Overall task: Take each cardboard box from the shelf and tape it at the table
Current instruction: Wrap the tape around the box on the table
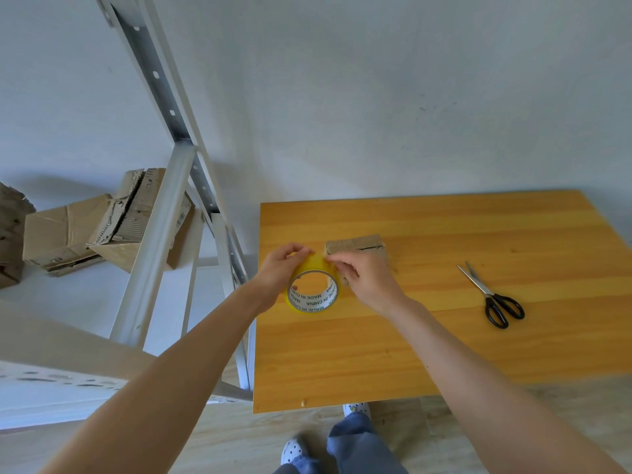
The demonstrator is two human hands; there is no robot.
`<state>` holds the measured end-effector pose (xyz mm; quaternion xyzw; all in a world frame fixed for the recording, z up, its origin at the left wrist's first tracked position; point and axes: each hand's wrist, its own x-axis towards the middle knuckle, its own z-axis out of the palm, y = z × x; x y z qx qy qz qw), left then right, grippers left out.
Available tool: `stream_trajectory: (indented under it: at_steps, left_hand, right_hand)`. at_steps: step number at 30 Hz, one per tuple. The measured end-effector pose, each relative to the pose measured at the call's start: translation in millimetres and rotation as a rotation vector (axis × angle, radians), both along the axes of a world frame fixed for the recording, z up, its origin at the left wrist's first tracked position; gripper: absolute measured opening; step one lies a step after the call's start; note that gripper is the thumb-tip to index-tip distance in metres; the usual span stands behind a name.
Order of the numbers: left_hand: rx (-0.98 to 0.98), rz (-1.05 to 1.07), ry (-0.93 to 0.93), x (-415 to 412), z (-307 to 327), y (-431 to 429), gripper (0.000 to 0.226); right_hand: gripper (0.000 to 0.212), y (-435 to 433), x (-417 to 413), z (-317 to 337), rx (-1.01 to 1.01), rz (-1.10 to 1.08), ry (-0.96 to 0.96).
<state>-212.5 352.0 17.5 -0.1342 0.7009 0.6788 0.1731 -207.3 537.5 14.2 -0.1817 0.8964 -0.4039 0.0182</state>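
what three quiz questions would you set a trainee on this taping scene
1. True or false: the scissors lie on the wooden table, touched by neither hand.
2. The left hand grips: A) the scissors B) the yellow tape roll C) a box.
3. Which hand is nearest the small cardboard box?
Key: 1 true; 2 B; 3 the right hand, which pinches at the roll's top edge.

Single head-worn view, wide-angle, looking forward and down, table (444, 336) close below
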Motion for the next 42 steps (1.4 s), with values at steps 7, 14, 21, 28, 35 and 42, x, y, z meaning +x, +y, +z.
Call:
stream_trajectory:
  at_steps: [7, 14, 21, 28, 35, 42]
  left_hand:
    - [0.079, -0.077, -0.160, 0.3, 1.5, -5.3, 0.023]
    - [0.127, -0.020, -0.183, 5.5, 5.4, 4.0, 0.029]
    - [-0.202, -0.338, 0.097, 11.6, -0.6, 14.5, 0.093]
    - [-0.171, -0.152, 0.072, 11.8, 7.0, 26.2, 0.026]
    - [-0.062, -0.114, -0.026, 8.9, 14.0, 24.3, 0.020]
    - [0.025, -0.243, -0.037, 9.6, 4.4, 14.9, 0.007]
  right_hand:
    - [0.023, 0.5, 0.6, 1.3, 0.160, 0.106, 0.298]
    - [0.017, -0.1, 7.7, 6.2, 0.258, 0.033, 0.360]
    - [0.014, 10.7, 2.0, -7.9, 0.135, -0.264, -0.009]
    - [0.014, 14.7, -0.4, 0.2, -0.075, -0.341, -0.112]
    - [0.016, 14.5, -4.6, -4.7, -0.396, -0.480, -0.323]
    - [0.008, 17.9, -2.7, 0.0, -0.529, -0.549, -0.396]
